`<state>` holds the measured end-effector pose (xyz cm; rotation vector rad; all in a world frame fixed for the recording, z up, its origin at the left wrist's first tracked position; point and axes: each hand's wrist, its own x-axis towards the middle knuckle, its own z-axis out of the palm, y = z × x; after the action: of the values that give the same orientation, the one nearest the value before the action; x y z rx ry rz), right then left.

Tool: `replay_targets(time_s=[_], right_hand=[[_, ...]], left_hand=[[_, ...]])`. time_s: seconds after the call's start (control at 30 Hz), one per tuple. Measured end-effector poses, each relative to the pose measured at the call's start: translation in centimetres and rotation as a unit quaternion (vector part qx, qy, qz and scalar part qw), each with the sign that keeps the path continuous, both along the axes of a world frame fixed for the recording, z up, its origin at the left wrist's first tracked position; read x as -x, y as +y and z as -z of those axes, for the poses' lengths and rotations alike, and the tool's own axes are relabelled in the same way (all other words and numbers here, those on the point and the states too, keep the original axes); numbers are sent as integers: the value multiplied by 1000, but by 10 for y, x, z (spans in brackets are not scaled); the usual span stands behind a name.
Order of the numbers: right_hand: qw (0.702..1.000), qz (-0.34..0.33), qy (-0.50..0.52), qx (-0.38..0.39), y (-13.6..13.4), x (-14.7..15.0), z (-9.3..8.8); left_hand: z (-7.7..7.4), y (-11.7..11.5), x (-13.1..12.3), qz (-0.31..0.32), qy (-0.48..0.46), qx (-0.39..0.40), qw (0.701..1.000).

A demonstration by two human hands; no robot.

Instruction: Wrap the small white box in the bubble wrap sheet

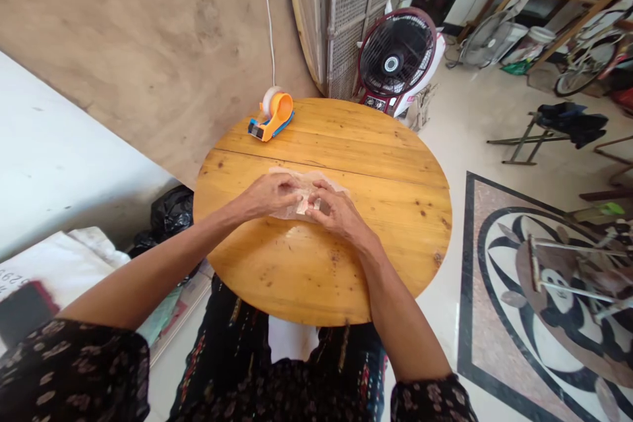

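My left grip sits left of the middle of the rounded surface, narrow, fingers bent at a crinkled, translucent sheet. Near the far left edge rests an orange-and-blue tape dispenser, its curved body apparently hard plastic, bearing a pale roll. The sheet, seemingly thin film, lies mid-surface on smooth, knotty wood, with a small pale piece between my hands. My right grip curves narrowly at its right side; whether either pinches, I cannot tell. I judge this two-handed arranging, calling for light, even fingertips.
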<state>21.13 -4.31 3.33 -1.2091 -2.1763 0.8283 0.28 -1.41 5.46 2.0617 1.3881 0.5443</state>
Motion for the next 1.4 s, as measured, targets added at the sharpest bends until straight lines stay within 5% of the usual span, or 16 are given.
replay_targets(time_s=[0.13, 0.37, 0.77, 1.4], right_hand=[[1000, 13, -16, 20, 1, -1, 3], [1000, -7, -13, 11, 2, -1, 3], [998, -2, -68, 2, 0, 0, 0], [997, -9, -72, -17, -4, 2, -4]], left_hand=[[12, -18, 31, -143, 0, -5, 990], [9, -39, 32, -229, -159, 231, 932], [12, -25, -2, -248, -243, 282, 894], [3, -19, -28, -249, -242, 251, 903]])
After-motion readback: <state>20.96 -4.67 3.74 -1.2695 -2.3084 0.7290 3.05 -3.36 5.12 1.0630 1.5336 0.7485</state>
